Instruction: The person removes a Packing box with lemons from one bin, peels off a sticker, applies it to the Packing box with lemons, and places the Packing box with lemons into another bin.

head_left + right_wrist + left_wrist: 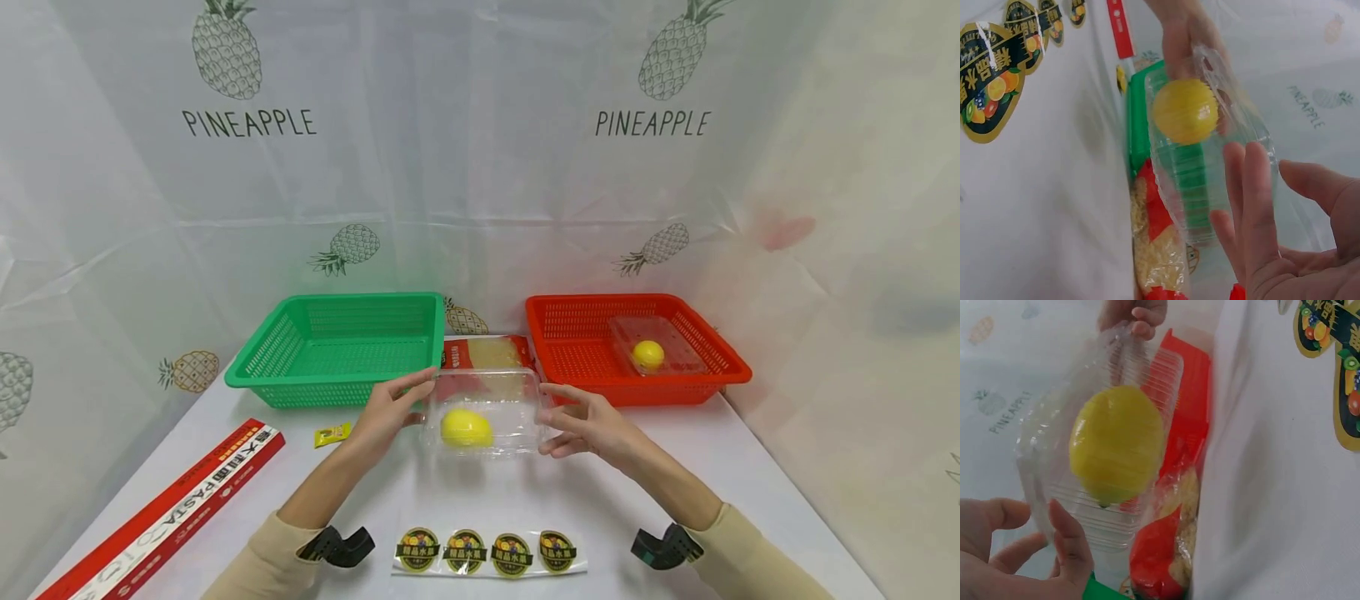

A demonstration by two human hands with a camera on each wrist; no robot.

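A clear plastic fruit box [514, 421] is held up above the white table, between both hands. Inside it, toward its left end, lies a yellow lemon [465, 428], which shows large in the left wrist view. My left hand [384, 417] grips the box's left end, thumb and fingers on either side of the rim. At the opposite end my right hand [588, 423] holds the box's edge between thumb and fingers. In the right wrist view, some right fingers [1259, 206] show against the transparent wall.
Behind stand a green basket [337, 385] and a red basket [645, 390] holding another clear box [678, 354] with a yellow fruit [648, 355]. A red-and-tan food packet [491, 352] lies between them. A pasta box [168, 512], small yellow sachet [332, 434] and sticker strip [489, 552] lie nearer.
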